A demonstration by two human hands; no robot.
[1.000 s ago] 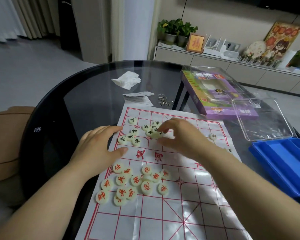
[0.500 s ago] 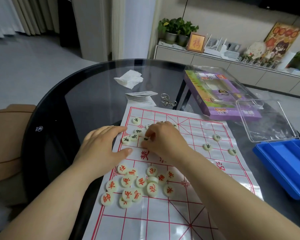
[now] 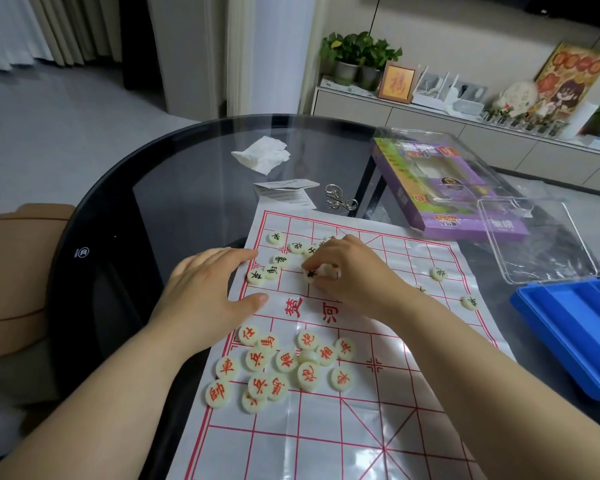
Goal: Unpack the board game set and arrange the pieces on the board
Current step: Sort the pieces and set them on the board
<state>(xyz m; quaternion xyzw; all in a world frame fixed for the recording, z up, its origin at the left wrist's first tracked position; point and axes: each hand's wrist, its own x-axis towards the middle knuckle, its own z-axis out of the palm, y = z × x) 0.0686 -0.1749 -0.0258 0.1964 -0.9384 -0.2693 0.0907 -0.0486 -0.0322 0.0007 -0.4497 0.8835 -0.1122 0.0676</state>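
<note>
Hands, two: left (image 3: 205, 299) flat on board (image 3: 326, 441), right (image 3: 355, 277) pinching one black-lettered piece (image 3: 310, 274).

Our left hand (image 3: 205, 292) and right hand (image 3: 354, 275) are bare. So are the left forearm (image 3: 101, 393) and the right forearm (image 3: 482, 368), uncovered from the wrists back to the lower edge of the view. The forearms look smooth, and they swell wide near the wide-angle lens. The fingers are rounded at the tips. The nail of our left thumb (image 3: 261, 298) looks short and plain, though it shows small. Whatever we wear higher up lies outside the view.
</note>
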